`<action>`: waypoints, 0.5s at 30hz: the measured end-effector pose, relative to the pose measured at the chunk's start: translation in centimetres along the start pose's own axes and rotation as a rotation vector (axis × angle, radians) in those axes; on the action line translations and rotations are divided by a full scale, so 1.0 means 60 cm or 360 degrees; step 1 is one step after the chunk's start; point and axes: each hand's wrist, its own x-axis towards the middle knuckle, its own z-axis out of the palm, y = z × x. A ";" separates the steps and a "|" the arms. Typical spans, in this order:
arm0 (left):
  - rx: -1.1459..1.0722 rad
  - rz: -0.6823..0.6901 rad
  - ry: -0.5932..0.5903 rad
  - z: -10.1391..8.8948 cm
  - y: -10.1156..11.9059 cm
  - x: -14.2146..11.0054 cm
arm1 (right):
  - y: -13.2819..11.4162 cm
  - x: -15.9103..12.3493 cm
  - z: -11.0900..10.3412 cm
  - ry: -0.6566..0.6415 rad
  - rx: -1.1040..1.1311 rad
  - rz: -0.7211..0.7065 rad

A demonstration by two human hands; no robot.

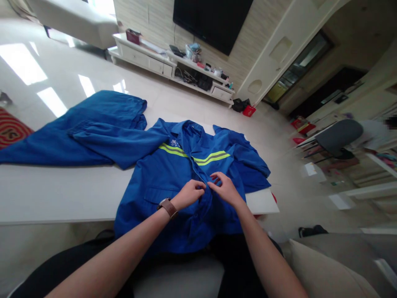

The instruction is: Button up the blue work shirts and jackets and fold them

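Note:
A blue work jacket [161, 182] with yellow-green reflective stripes lies face up on the white table [56, 194], its hem hanging over the near edge. My left hand [190, 193], with a brown watch on the wrist, pinches the jacket's front placket at mid-chest. My right hand [223, 187] pinches the same placket from the other side, fingers curled and almost touching the left. What sits between the fingertips is too small to make out.
Blue trousers [93, 128] lie spread on the table's left part. Beyond the table are a glossy white floor, a TV cabinet [173, 68] with clutter and a wall-mounted TV [214, 20]. A grey chair [338, 136] stands at the right, a cushion [328, 273] at the near right.

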 end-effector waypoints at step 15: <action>0.1114 -0.0257 -0.0038 -0.002 -0.059 -0.002 | 0.014 0.016 0.059 0.0034 0.0170 -0.0140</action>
